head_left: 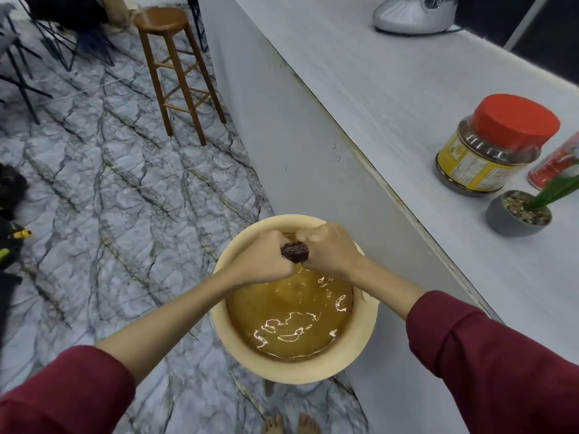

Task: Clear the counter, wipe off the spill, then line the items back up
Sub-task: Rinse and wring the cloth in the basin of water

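Step in hand: wringing. Left hand [266, 261] and right hand [329, 249] fingers grip the dark cloth [294, 252] over the bucket [238, 349], lower centre. Next: wipe the surface [391, 98].

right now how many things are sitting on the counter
4: a white appliance at the far end, a red-lidded jar, a red packet cut off by the frame edge, a small potted plant. More may lie outside view.

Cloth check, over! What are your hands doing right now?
Left hand and right hand both grip dark cloth, above bucket of murky water. Jar, plant pot on counter.
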{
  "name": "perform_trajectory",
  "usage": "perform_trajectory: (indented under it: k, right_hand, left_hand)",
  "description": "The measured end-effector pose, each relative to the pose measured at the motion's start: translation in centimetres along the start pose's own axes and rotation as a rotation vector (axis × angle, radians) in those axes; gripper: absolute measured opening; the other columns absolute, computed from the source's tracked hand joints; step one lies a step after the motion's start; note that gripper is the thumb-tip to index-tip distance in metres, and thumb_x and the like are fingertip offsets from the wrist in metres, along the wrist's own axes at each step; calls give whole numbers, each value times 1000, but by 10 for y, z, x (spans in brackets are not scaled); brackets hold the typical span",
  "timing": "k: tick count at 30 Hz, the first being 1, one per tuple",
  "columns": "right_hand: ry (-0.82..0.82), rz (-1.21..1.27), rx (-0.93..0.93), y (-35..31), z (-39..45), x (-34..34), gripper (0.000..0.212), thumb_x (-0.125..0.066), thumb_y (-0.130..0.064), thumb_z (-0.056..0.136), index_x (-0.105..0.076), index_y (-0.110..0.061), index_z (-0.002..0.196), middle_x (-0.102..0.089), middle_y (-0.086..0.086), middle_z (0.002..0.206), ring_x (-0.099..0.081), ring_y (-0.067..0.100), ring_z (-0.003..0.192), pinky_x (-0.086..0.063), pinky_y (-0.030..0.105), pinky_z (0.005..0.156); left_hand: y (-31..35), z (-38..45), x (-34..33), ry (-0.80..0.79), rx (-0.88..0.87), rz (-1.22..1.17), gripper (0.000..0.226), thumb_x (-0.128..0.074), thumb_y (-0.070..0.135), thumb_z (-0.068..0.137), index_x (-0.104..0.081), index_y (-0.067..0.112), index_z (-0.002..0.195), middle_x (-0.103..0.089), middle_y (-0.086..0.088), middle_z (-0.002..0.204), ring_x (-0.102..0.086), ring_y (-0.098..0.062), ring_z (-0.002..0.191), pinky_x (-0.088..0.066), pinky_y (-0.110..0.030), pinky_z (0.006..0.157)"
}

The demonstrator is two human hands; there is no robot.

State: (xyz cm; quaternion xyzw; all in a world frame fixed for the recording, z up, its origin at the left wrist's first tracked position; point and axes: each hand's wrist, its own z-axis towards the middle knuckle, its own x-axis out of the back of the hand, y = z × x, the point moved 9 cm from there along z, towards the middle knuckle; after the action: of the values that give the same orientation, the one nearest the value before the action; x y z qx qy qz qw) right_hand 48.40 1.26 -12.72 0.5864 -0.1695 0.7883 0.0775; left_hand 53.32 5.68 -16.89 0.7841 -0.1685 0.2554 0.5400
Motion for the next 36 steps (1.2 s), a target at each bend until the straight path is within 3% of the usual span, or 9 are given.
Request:
perform_trajectory:
  k: [6, 10, 13, 16, 18, 23, 27, 32, 36]
  right_hand:
    - [60, -17, 214, -10, -6, -9, 30, -79, -16, 46, -49, -15, 45, -51, -1, 36, -48, 21, 30, -29, 13, 33]
    - [5, -56, 208, -6, -4, -19, 17, -69, -12, 58, -53, -13, 53, -56, 2, 44, -53, 23, 38, -36, 20, 36]
    - [-242, 7, -30, 8, -5, -31, 13, -60, -11, 73, -59, -10, 85, -64, 9, 74, -59, 30, 69, -39, 30, 54]
    - [-410, 422, -317, 23, -16, -40, 32, -69, -16, 69, -56, -11, 98, -55, 2, 77, -53, 20, 69, -37, 26, 55]
    - [-531, 730, -441, 26, -25, -46, 34, -74, -18, 71, -59, -9, 100, -54, 1, 79, -51, 15, 69, -40, 24, 60]
    - [-523, 978, -568, 25, -28, -42, 15, -64, -5, 78, -60, -12, 91, -50, 1, 59, -45, 11, 48, -37, 20, 45]
    - [-296, 697, -493, 24, -14, -19, 12, -69, -7, 70, -63, -16, 75, -51, -3, 57, -46, 14, 53, -36, 25, 52]
    - [-225, 193, -242, 5, -7, -3, 9, -63, -18, 73, -68, -11, 76, -64, 13, 70, -45, 25, 63, -30, 28, 55]
    - [-136, 41, -69, -1, -4, -5, 13, -63, -19, 66, -63, -6, 62, -64, 15, 59, -55, 34, 54, -31, 28, 51]
  left_hand:
    - [-19, -19, -39, -218, 280, -342, 33, -58, -1, 56, -43, 16, 32, -30, 4, 33, -21, -10, 31, -18, -15, 38]
    - [-24, -2, -26, -137, 164, -133, 40, -61, 1, 62, -35, 19, 37, -30, 4, 38, -23, -11, 34, -19, -22, 41]
    - [-18, 10, -1, 35, -13, 313, 23, -61, 14, 70, -41, 17, 61, -39, 4, 51, -37, -15, 48, -24, -28, 46]
    - [-6, 2, 23, 289, -157, 707, 30, -64, 19, 74, -45, 15, 97, -56, 1, 79, -54, -24, 77, -38, -33, 60]
    - [2, -8, 28, 410, -286, 905, 36, -69, 17, 67, -50, 13, 98, -65, -6, 93, -60, -30, 94, -46, -38, 72]
    - [15, -17, 23, 354, -400, 648, 30, -44, 20, 84, -50, 10, 111, -62, -10, 100, -59, -28, 93, -48, -36, 69]
    - [20, -16, 24, 357, -371, 632, 24, -56, 22, 86, -49, 4, 100, -62, -13, 95, -59, -30, 85, -38, -33, 57]
    - [12, -6, 23, 227, -209, 752, 23, -53, 24, 84, -56, 8, 100, -64, -11, 84, -60, -30, 82, -34, -29, 59]
    - [2, -6, 15, 105, -119, 536, 18, -50, 23, 72, -43, 16, 58, -43, 2, 52, -46, -24, 56, -30, -29, 46]
